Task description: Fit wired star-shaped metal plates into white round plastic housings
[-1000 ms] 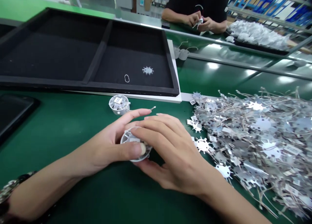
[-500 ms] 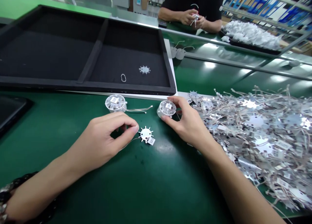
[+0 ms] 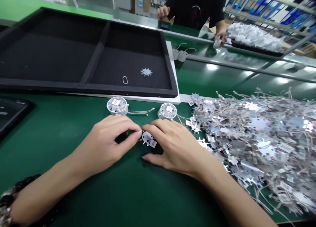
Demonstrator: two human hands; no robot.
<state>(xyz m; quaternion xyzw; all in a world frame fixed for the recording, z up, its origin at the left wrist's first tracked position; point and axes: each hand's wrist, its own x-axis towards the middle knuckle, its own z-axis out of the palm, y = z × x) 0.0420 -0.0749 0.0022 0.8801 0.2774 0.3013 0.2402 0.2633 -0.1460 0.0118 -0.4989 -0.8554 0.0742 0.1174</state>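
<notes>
My left hand (image 3: pixel 116 136) has thumb and forefinger pinched together at the left edge of a small silver spoked metal plate (image 3: pixel 147 137), which carries a white label and a thin wire. Fingers apart, my right hand (image 3: pixel 170 143) arches over the plate's right side, thumb below and forefinger above; it holds nothing. Just beyond my hands stand two round clear plastic housings, one at left (image 3: pixel 117 105) and one at right (image 3: pixel 167 111). Both have a white label on top and thin wires running out to the right.
A heap of spoked plates with wires (image 3: pixel 261 138) covers the right side. Behind the housings lies a black divided tray (image 3: pixel 128 88) with a loose plate (image 3: pixel 146 72) and a small white loop (image 3: pixel 125 80). Across the bench is a co-worker (image 3: pixel 195 6) beside a white pile (image 3: pixel 255 36).
My right hand has let go of the right housing and moved left and nearer, over the spoked plate. My left hand stays pinched. The co-worker's hands have moved apart.
</notes>
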